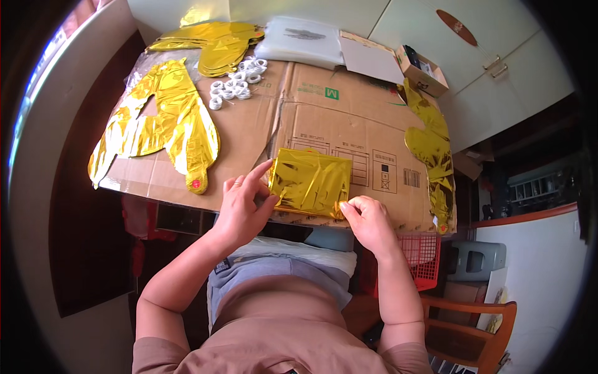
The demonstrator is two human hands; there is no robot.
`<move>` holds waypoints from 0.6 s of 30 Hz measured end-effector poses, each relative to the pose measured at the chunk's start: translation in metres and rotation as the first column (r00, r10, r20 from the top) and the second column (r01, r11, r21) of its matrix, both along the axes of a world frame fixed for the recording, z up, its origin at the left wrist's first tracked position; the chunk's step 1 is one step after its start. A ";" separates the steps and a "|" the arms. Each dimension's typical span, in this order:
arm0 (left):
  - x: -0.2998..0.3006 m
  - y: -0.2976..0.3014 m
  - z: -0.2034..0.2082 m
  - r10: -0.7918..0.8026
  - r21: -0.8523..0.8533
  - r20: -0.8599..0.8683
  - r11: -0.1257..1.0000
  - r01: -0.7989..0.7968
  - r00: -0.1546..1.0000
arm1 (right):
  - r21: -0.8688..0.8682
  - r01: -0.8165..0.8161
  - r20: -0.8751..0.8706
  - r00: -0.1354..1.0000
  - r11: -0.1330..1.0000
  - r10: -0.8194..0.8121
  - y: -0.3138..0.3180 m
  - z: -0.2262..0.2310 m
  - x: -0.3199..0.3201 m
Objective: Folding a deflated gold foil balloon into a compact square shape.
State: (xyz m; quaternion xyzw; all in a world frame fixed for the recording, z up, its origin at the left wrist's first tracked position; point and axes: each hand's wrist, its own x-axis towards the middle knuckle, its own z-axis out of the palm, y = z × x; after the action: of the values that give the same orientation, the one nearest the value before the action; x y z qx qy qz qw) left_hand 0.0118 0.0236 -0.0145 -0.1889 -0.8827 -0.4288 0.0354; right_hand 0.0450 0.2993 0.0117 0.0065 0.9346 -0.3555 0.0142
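A gold foil balloon (311,181), folded into a flat rectangle, lies on the cardboard near the table's front edge. At its left edge is my left hand (242,206), with forefinger and thumb spread apart; the fingertips touch or nearly touch the foil. My right hand (370,219) pinches the lower right corner of the folded balloon between thumb and forefinger. Farther left, an unfolded gold foil balloon (199,128) is spread out flat. Another one (430,144) lies along the right side of the table.
Flattened cardboard (249,137) covers the table. Toward the back are stacked gold foil balloons (221,56), white string coils (229,88), clear plastic bags (299,47) and a small open box (425,73). A red basket (418,258) and wooden chair (492,306) stand at lower right.
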 end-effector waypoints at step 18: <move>0.010 0.014 0.027 -0.106 -0.305 -0.363 0.952 -0.010 0.926 | 0.259 0.171 -0.389 0.919 0.951 -0.060 -0.022 -0.016 0.007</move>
State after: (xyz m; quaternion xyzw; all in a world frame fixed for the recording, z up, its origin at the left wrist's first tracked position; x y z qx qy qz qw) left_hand 0.0215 0.0378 0.0122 -0.2922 -0.9096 -0.2459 0.1637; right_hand 0.0524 0.2769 -0.0042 -0.0042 0.9594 -0.2106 -0.1875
